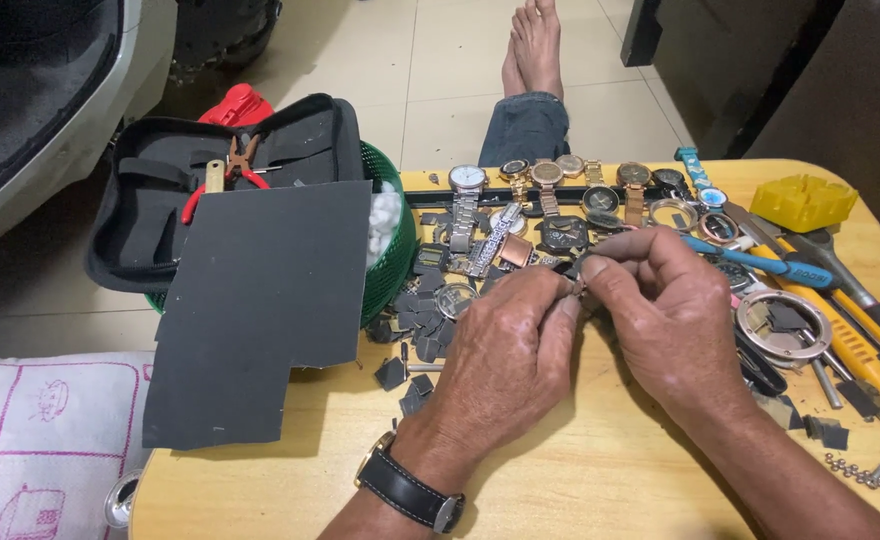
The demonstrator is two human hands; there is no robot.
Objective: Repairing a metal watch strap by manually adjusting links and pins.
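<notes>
Fingers (570, 285) of both hands are pinching closed on a tiny metal part (578, 287), lifting it above the wooden surface (580, 470) for close view.

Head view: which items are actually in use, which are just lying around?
In use: left hand and right hand, pinching a small metal part.

Lying about: watches, grey sheet, tool pouch, yellow block, screwdrivers, grey scraps.
</notes>
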